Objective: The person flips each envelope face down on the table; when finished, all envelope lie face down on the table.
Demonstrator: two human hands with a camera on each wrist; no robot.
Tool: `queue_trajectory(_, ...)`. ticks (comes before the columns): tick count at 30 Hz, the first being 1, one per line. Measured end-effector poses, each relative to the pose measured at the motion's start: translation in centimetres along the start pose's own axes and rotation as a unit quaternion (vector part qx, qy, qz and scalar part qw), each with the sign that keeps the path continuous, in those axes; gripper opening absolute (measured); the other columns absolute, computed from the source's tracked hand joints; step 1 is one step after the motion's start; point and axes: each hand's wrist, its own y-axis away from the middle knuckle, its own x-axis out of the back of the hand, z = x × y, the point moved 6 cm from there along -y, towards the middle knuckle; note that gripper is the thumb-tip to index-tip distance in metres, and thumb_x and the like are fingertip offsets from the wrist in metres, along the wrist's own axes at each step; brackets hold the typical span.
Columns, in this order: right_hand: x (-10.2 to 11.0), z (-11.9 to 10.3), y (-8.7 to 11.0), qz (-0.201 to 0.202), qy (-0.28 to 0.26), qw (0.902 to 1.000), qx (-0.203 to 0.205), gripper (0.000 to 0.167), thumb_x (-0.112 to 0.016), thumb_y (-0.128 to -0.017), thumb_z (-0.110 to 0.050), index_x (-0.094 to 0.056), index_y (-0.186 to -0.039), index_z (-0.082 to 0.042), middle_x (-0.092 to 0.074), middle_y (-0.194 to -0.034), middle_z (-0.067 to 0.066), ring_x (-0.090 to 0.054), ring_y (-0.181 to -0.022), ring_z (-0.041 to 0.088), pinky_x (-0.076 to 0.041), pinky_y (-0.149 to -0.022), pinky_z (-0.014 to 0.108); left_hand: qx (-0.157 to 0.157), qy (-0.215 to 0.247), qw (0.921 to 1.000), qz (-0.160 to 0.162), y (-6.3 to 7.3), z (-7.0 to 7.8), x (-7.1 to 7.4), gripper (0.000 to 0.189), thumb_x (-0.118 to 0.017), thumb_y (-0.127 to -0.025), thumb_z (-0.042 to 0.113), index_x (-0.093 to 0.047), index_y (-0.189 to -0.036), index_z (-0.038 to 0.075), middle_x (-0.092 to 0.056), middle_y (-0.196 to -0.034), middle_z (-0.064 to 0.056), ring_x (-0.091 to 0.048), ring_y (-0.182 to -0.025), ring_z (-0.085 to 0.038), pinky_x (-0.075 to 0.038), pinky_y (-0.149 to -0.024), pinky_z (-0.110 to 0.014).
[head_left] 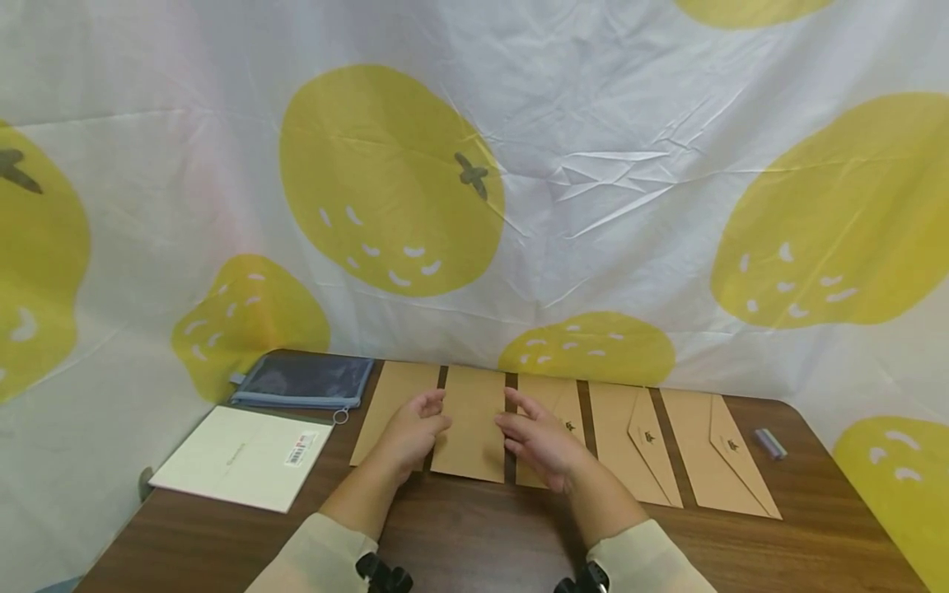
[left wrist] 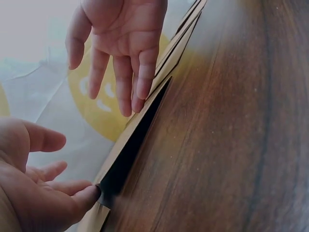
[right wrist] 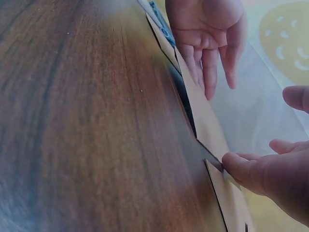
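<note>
Several brown paper envelopes lie side by side along the back of the table. My hands are on either side of a plain envelope (head_left: 469,424), second from the left. The left hand (head_left: 412,433) is at its left edge, fingers loosely bent, palm facing inward. Across from it, the right hand (head_left: 547,442) is by the right edge, partly covering the third envelope (head_left: 544,390). Neither hand grips anything; whether the fingertips touch paper I cannot tell. Under the plain envelope's near edge, a dark gap shows in the left wrist view. Another plain envelope (head_left: 399,387) lies left of it.
Two envelopes with pointed flaps and small crown prints, one (head_left: 623,428) and another (head_left: 715,453), lie to the right. Beyond them sits a small pastel-coloured block (head_left: 771,443). At left are a white booklet (head_left: 237,457) and a blue zip pouch (head_left: 307,376). A patterned curtain (head_left: 593,247) hangs behind.
</note>
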Motion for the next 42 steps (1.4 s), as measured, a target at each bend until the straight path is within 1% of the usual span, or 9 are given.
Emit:
queue_trajectory(6, 0.3, 0.3, -0.1, 0.005, 0.002, 1.0000, -0.001, 0.076, -0.058, -0.108, -0.018, -0.017, -0.172, -0.010, 0.000, -0.180, 0.024, -0.022, -0.164, 0.047, -0.022, -0.134, 0.059, 0.004, 0.002, 0.9996, -0.026, 0.3, 0.1, -0.4, 0.062, -0.058, -0.105, 0.015, -0.039, -0.162, -0.001, -0.036, -0.170, -0.029, -0.031, -0.161, -0.046, -0.028, -0.131, -0.062)
queue_trajectory(11, 0.4, 0.3, -0.2, 0.009, 0.001, 1.0000, 0.000, 0.076, -0.058, -0.108, -0.018, -0.018, -0.172, -0.011, -0.002, -0.180, 0.025, -0.023, -0.164, 0.047, -0.023, -0.133, 0.060, 0.006, 0.002, 0.9994, -0.033, 0.4, 0.0, -0.5, 0.065, -0.058, -0.106, 0.020, -0.037, -0.164, 0.000, -0.032, -0.173, -0.027, -0.027, -0.163, -0.044, -0.025, -0.132, -0.062)
queue_trajectory(16, 0.5, 0.2, -0.4, 0.018, -0.005, 0.9998, 0.011, 0.075, -0.059, -0.108, -0.018, -0.019, -0.170, -0.006, -0.017, -0.176, 0.030, -0.025, -0.163, 0.047, -0.024, -0.133, 0.060, -0.001, 0.003, 0.9997, -0.025, 0.6, 0.2, -0.5, 0.064, -0.059, -0.106, 0.021, -0.038, -0.163, 0.001, -0.034, -0.173, -0.023, -0.028, -0.163, -0.043, -0.025, -0.132, -0.062)
queue_trajectory(22, 1.2, -0.2, -0.5, 0.055, -0.002, 0.9979, 0.034, 0.068, -0.056, -0.110, -0.019, -0.025, -0.168, -0.001, -0.034, -0.170, 0.031, -0.036, -0.158, 0.049, -0.034, -0.129, 0.061, -0.023, 0.016, 0.9994, -0.022, 0.2, 0.6, -1.2, 0.064, -0.060, -0.106, 0.021, -0.039, -0.163, 0.002, -0.038, -0.172, -0.021, -0.031, -0.162, -0.043, -0.028, -0.132, -0.062)
queue_trajectory(29, 2.4, -0.6, -0.4, 0.069, 0.022, 0.9969, 0.030, 0.066, -0.055, -0.111, -0.023, -0.027, -0.168, -0.005, -0.042, -0.166, 0.028, -0.044, -0.153, 0.046, -0.043, -0.125, 0.057, -0.026, 0.043, 0.9980, -0.039, -0.4, 1.3, -3.6, 0.066, -0.059, -0.105, 0.022, -0.036, -0.164, 0.002, -0.039, -0.171, -0.020, -0.033, -0.161, -0.042, -0.031, -0.131, -0.062)
queue_trajectory(32, 3.7, -1.0, 0.0, 0.083, 0.040, 0.9952, 0.035, 0.064, -0.054, -0.112, -0.023, -0.028, -0.168, -0.006, -0.045, -0.165, 0.027, -0.050, -0.148, 0.044, -0.048, -0.120, 0.052, -0.028, 0.050, 0.9970, -0.052, -0.5, 1.6, -4.9, 0.066, -0.059, -0.105, 0.022, -0.036, -0.164, 0.002, -0.040, -0.171, -0.020, -0.035, -0.160, -0.043, -0.034, -0.129, -0.062)
queue_trajectory(35, 5.4, -1.2, 0.8, 0.093, 0.056, 0.9934, 0.037, 0.063, -0.053, -0.112, -0.023, -0.029, -0.168, -0.008, -0.045, -0.164, 0.028, -0.053, -0.144, 0.040, -0.054, -0.113, 0.042, -0.021, 0.055, 0.9964, -0.061, -0.4, 1.8, -6.2, 0.066, -0.058, -0.105, 0.021, -0.037, -0.164, 0.003, -0.040, -0.171, -0.018, -0.038, -0.158, -0.043, -0.036, -0.127, -0.063)
queue_trajectory(38, 7.0, -1.3, 1.9, 0.095, 0.077, 0.9920, 0.034, 0.064, -0.052, -0.113, -0.025, -0.025, -0.169, -0.009, -0.043, -0.166, 0.027, -0.053, -0.141, 0.035, -0.056, -0.107, 0.033, -0.020, 0.062, 0.9958, -0.065, -0.4, 2.1, -7.4, 0.066, -0.059, -0.106, 0.021, -0.036, -0.165, 0.004, -0.040, -0.172, -0.017, -0.037, -0.160, -0.042, -0.033, -0.129, -0.062)
queue_trajectory(42, 9.1, -1.2, 3.2, 0.099, 0.088, 0.9908, 0.026, 0.067, -0.051, -0.114, -0.028, -0.021, -0.170, -0.009, -0.040, -0.168, 0.025, -0.052, -0.142, 0.033, -0.055, -0.108, 0.030, -0.022, 0.083, 0.9937, -0.071, -0.6, 2.5, -9.1, 0.066, -0.059, -0.106, 0.018, -0.035, -0.165, 0.003, -0.039, -0.172, -0.018, -0.032, -0.162, -0.041, -0.028, -0.132, -0.060)
